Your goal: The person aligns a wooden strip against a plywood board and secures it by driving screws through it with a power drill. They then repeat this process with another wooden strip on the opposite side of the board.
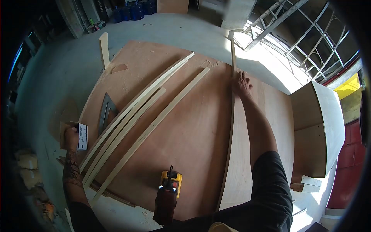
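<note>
My left hand (71, 136) reaches into a small open cardboard box (82, 136) at the left edge of the plywood; its fingers are hidden inside. My right hand (243, 84) lies with fingers stretched forward beside the far part of a long thin wooden strip (230, 131). The strip runs lengthwise over the brown plywood sheet (185, 143) and sticks out past its far edge. A yellow and black power tool (168, 195), perhaps a nail gun, sits on the sheet close to my body.
Several pale wooden battens (150, 129) lie diagonally left of centre. A metal square (106, 112) rests beside them. Right of the sheet stands a wooden cabinet-like box (309, 131). Blue water jugs (137, 11) and metal framing (297, 34) are in the background.
</note>
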`<state>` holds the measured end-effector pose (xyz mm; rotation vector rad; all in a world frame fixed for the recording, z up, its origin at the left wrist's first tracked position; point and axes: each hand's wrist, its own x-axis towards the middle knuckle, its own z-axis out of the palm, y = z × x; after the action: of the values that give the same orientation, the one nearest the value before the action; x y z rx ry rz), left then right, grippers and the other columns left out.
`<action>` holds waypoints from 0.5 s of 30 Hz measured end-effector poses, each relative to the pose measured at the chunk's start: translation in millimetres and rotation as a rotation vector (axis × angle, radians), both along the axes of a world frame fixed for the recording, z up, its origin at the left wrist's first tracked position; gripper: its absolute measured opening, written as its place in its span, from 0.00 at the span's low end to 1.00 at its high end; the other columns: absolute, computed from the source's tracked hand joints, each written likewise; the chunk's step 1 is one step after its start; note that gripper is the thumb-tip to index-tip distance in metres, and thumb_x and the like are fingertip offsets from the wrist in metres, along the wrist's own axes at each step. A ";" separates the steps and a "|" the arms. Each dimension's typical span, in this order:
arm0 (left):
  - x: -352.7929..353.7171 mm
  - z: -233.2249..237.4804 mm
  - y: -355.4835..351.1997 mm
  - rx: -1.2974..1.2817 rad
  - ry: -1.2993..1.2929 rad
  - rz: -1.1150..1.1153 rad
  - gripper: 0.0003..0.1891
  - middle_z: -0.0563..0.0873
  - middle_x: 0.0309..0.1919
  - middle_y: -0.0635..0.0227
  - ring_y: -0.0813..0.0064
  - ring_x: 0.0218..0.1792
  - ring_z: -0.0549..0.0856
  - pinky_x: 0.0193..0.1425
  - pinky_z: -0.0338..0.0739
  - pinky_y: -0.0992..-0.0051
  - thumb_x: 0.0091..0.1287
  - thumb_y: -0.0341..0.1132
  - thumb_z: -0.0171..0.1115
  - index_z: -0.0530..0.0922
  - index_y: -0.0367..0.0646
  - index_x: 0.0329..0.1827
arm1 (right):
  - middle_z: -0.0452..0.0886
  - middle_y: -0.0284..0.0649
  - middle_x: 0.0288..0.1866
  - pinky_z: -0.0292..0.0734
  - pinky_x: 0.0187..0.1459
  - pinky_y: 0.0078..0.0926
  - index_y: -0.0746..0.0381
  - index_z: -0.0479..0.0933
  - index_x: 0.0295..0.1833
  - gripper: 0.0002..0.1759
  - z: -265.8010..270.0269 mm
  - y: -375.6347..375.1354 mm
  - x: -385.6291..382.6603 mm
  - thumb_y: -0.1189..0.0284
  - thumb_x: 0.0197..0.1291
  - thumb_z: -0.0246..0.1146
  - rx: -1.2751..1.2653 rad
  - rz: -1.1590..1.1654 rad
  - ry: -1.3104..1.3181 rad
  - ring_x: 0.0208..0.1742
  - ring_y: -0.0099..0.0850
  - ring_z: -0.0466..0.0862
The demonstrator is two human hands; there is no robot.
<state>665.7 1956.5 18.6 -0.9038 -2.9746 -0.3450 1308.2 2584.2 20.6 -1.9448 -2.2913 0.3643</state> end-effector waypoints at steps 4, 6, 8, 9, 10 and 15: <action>2.7 -6.3 -4.0 0.100 -0.158 0.103 0.08 0.92 0.35 0.53 0.65 0.35 0.92 0.44 0.82 0.63 0.69 0.32 0.66 0.88 0.35 0.41 | 0.61 0.41 0.90 0.55 0.79 0.67 0.51 0.67 0.85 0.39 5.0 25.3 -12.5 0.48 0.72 0.54 -0.009 -0.074 -0.081 0.87 0.55 0.54; -0.3 -15.8 -8.8 0.317 -0.259 0.127 0.07 0.93 0.33 0.60 0.72 0.33 0.90 0.41 0.82 0.68 0.72 0.30 0.66 0.88 0.35 0.44 | 0.68 0.41 0.85 0.56 0.77 0.65 0.52 0.72 0.80 0.36 1.1 30.5 -12.5 0.49 0.71 0.54 0.024 -0.069 -0.070 0.84 0.54 0.58; -1.7 -17.9 -10.6 0.321 -0.253 0.110 0.06 0.93 0.34 0.60 0.72 0.33 0.91 0.42 0.83 0.68 0.73 0.29 0.66 0.88 0.35 0.44 | 0.75 0.42 0.79 0.58 0.76 0.62 0.53 0.77 0.75 0.33 -3.8 35.0 -15.7 0.50 0.69 0.55 0.059 -0.067 -0.051 0.81 0.54 0.61; -5.0 -18.7 -14.2 0.325 -0.244 0.089 0.06 0.93 0.34 0.61 0.72 0.33 0.91 0.42 0.83 0.69 0.74 0.28 0.66 0.88 0.35 0.45 | 0.78 0.40 0.75 0.59 0.74 0.62 0.53 0.80 0.72 0.31 -11.2 36.3 -15.1 0.51 0.68 0.56 0.138 -0.086 -0.018 0.79 0.52 0.63; -7.6 -20.3 -17.4 0.320 -0.245 0.088 0.06 0.93 0.34 0.61 0.72 0.33 0.91 0.42 0.83 0.69 0.74 0.28 0.66 0.88 0.35 0.45 | 0.81 0.38 0.71 0.59 0.73 0.61 0.53 0.82 0.68 0.29 -16.4 38.0 -13.4 0.52 0.67 0.57 0.219 -0.108 0.014 0.77 0.51 0.64; -4.6 -15.1 -9.3 0.193 -0.174 0.121 0.06 0.94 0.36 0.57 0.68 0.36 0.93 0.45 0.85 0.67 0.73 0.27 0.65 0.87 0.34 0.47 | 0.83 0.34 0.72 0.56 0.73 0.61 0.50 0.84 0.65 0.29 -21.0 60.4 -8.4 0.49 0.64 0.61 0.112 -0.121 0.069 0.79 0.46 0.65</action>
<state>661.0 1947.2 3.6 -0.7051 -3.0608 -0.7270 1299.8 2644.6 -0.4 -1.9717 -2.0930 0.2801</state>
